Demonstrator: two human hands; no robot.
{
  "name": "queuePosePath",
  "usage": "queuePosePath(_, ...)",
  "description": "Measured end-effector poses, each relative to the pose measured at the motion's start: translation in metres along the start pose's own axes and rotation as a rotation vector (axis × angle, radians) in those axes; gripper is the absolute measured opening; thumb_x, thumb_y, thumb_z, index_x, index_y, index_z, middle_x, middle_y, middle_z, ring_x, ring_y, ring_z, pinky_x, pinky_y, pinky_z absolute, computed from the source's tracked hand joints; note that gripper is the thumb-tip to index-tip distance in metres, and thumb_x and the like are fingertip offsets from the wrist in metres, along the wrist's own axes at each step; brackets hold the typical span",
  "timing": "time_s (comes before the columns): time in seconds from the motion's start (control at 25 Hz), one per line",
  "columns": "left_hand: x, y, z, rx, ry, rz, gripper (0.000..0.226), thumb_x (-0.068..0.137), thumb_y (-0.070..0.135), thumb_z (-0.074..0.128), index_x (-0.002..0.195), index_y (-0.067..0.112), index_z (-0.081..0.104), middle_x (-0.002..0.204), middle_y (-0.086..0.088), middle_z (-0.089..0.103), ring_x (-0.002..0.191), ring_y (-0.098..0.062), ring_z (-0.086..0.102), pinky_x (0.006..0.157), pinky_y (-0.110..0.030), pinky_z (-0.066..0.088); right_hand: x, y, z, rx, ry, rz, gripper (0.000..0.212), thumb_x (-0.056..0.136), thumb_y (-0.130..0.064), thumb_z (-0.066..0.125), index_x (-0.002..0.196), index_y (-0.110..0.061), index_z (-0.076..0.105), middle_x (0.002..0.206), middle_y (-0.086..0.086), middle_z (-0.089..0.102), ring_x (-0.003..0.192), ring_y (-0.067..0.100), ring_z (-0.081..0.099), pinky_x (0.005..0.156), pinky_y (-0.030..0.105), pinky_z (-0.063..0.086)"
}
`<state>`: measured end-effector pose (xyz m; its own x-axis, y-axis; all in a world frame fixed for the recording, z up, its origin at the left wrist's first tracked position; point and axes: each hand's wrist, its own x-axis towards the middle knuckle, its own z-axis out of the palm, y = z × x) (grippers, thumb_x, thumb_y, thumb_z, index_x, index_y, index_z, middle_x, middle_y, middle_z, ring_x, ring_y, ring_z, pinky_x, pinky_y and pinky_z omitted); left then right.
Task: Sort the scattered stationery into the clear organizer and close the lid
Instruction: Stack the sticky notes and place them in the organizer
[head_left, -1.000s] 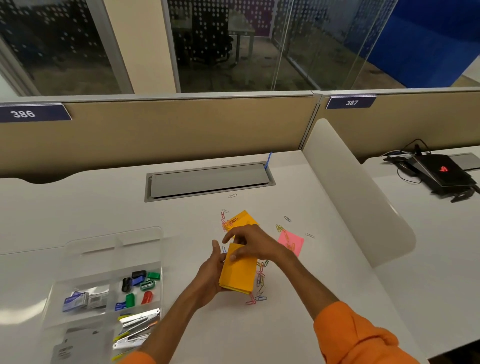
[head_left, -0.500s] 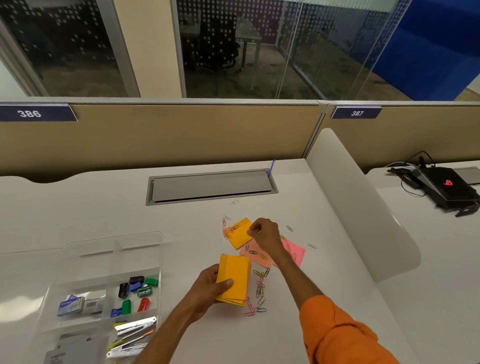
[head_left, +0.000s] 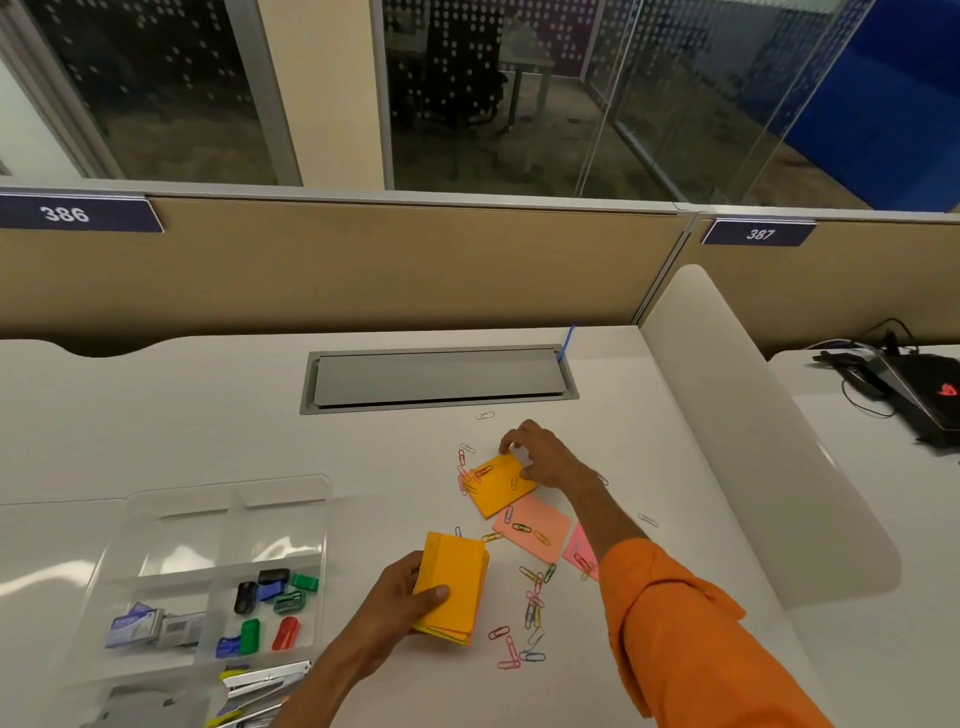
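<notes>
Several paper clips (head_left: 483, 471) lie on the orange note (head_left: 497, 494) the right hand (head_left: 546, 460) pinches; left hand (head_left: 399, 598) grips a stack (head_left: 456, 579).

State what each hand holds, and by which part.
Left hand grips the orange sticky-note stack by its left edge. Right hand pinches the loose orange note by its far corner.

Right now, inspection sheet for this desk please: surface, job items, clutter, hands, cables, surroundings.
Surface: white desk, shut grey cable hatch.
Job's things: clear plastic organizer open, partly filled; orange sticky-note stack; loose orange sticky note; pink sticky notes; coloured paper clips scattered.
Clutter: blue tie at hatch.
Hands: left hand grips the stack; right hand pinches the loose note's far corner.
Cables: black cables by black laptop, neighbouring desk.
Surroundings: beige partition, glass wall behind.
</notes>
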<state>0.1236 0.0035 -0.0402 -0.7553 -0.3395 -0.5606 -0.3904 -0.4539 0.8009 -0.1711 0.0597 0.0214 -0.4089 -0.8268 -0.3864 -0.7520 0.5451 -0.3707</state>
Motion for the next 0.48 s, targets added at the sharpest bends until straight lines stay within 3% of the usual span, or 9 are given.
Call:
queuePosePath(0.24, 0.0049, -0.0041, -0.0023, 0.03, 0.002, -0.008, 0.052, 0.077, 0.028, 0.076, 0.124, 0.023, 0.055, 0.118, -0.002, 0.069, 0.103, -0.024, 0.069, 0.087, -0.045, 0.058, 0.0087, -0.001, -0.0082, -0.07, -0.059, -0.015, 0.049, 0.071, -0.001, 0.077, 0.113, -0.013, 0.055, 0.122, 0.009, 0.047, 0.108, 0.026, 0.049, 0.09, 0.044, 0.05)
queuePosePath(0.48, 0.0064, 0.0048, -0.0041, 0.011, 0.005, 0.014, 0.074, 0.063, 0.049, 0.085, 0.125, 0.024, 0.054, 0.12, -0.002, 0.068, 0.106, -0.026, 0.068, 0.088, -0.045, 0.058, 0.0001, 0.0078, -0.0104, 0.207, -0.032, 0.023, 0.036, 0.077, 0.005, 0.072, 0.107, -0.006, 0.057, 0.112, 0.016, 0.063, 0.087, 0.021, 0.056, 0.084, 0.041, 0.052)
